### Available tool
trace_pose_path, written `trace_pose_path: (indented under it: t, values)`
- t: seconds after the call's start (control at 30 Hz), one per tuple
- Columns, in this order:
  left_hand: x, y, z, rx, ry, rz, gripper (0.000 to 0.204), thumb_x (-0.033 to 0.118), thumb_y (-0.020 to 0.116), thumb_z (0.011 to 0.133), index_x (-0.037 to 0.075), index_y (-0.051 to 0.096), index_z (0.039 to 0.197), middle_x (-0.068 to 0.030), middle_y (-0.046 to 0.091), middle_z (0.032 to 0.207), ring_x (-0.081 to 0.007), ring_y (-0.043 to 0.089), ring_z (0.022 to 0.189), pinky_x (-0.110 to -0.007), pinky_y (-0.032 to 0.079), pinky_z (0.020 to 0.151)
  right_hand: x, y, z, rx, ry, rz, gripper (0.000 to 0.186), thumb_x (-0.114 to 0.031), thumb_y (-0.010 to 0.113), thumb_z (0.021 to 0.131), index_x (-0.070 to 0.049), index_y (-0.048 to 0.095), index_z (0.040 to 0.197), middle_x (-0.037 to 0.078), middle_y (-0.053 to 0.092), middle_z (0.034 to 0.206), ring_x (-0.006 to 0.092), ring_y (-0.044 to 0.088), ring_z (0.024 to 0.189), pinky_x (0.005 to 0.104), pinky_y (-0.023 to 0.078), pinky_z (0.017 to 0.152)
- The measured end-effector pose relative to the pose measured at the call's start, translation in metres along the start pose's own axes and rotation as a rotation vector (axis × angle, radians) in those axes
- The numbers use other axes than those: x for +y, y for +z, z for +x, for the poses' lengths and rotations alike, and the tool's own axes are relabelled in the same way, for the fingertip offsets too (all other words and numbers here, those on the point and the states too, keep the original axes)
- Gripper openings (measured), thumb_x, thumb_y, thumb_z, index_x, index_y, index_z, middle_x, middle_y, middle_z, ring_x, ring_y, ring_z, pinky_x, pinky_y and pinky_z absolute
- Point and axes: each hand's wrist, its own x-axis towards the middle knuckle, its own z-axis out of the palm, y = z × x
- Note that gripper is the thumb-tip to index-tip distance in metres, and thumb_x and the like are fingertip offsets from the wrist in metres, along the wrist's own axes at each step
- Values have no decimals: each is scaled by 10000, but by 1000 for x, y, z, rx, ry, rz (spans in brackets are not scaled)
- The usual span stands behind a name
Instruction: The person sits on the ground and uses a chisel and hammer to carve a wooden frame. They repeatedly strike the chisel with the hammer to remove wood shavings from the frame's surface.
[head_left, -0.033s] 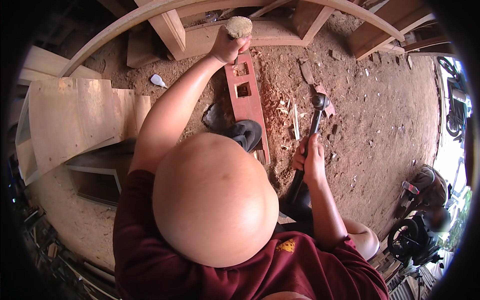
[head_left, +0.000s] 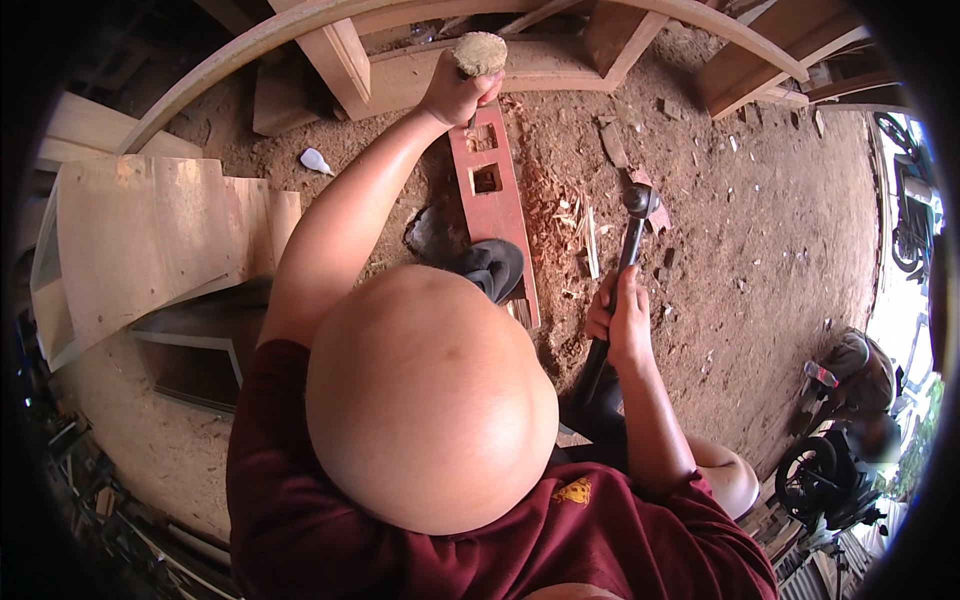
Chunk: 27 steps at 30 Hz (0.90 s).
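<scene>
The fingers of the left hand (head_left: 455,92) are clamped round a chisel (head_left: 480,55) with a worn, rounded wooden butt, which stands above the fist; the blade runs down from the fist onto the far end of a reddish plank (head_left: 492,205) that has square mortises (head_left: 487,179) cut in it. The fingers of the right hand (head_left: 620,315) are wrapped tight round the dark handle of a hammer (head_left: 637,205), whose head sits beyond the knuckles, well apart from the chisel butt.

The likely trouble: the butt is mushroomed and small, so a blow landing off-centre could glance down onto the left knuckles just beneath it. A tilted chisel could also split the thin wall between the mortises. The plank seems pinned only by a black sandal (head_left: 492,265) at its near end, so it may skid on the loose wood chips (head_left: 565,215) beside it.

Room is tight beyond the left fingers, where a pale timber frame (head_left: 420,75) crosses just behind the chisel. To the right of the hammer hand the dirt ground (head_left: 760,230) lies open, scattered with scraps. Left of the left arm, stacked light boards (head_left: 150,240) stand well apart.
</scene>
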Motion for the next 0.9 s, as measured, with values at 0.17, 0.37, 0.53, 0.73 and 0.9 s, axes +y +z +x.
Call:
trace_pose_path:
  t: [0.17, 0.37, 0.53, 0.73, 0.9]
  values:
    - [-7, 1, -1, -24, 64, 36, 188, 213, 603, 851, 64, 524, 767, 24, 440, 540, -77, 405, 488, -264, 327, 458, -23, 13, -4, -6, 3, -32, 575, -609, 289, 990, -112, 386, 717, -20, 321, 489, 82, 296, 378, 239, 267, 357]
    - [-4, -2, -8, -36, -74, -81, 200, 218, 676, 812, 65, 549, 836, 31, 493, 618, -77, 410, 504, -278, 347, 472, -97, 29, -10, -125, -313, -199, 536, -529, 270, 1025, -109, 463, 754, -48, 372, 502, 65, 337, 381, 243, 282, 339]
    - [-1, -2, -1, -66, -153, 25, 275, 236, 734, 763, 53, 596, 914, 28, 559, 729, -96, 517, 647, -277, 451, 609, -194, 72, -40, -75, -675, -23, 508, -607, 328, 980, -123, 474, 920, -28, 342, 542, 67, 300, 383, 218, 251, 355]
    - [-2, -1, 1, -92, -105, 113, 332, 263, 753, 735, 36, 613, 933, 18, 605, 787, -109, 563, 727, -287, 472, 670, -206, 87, -25, -183, -899, -28, 536, -586, 330, 990, -93, 525, 908, 63, 453, 596, 142, 404, 421, 285, 339, 385]
    - [-2, 5, -8, -62, -1, 285, 309, 202, 749, 727, 30, 617, 948, -11, 642, 817, -109, 591, 726, -281, 493, 654, -148, 105, 41, -100, -285, -971, 533, -480, 373, 1018, 4, 578, 929, 123, 561, 683, 252, 543, 628, 435, 454, 661]
